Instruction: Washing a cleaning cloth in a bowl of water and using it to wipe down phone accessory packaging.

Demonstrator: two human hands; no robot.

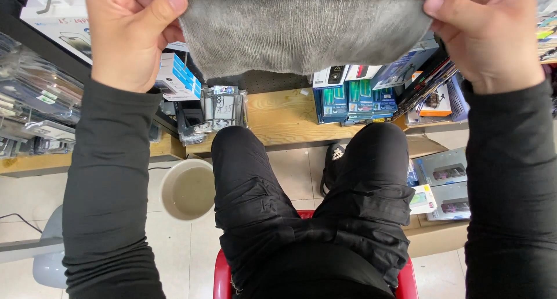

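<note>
A grey knit cloth is stretched flat between both hands, its long axis running left to right, lower edge curving toward the knees. The left hand and right hand each pinch an edge, thumb on top. Below stand a wooden shelf and a round bucket.

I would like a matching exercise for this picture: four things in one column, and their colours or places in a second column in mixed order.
Things:
1. cloth
2. bucket
3. stool seat
4. blue boxes

Descriptions:
A. red, under the seated person
B. grey, held up by the left hand and the right hand
C. on the wooden shelf, right of centre
D. pale and round, on the floor beside the left leg

Pairs: 1-B, 2-D, 3-A, 4-C
</note>
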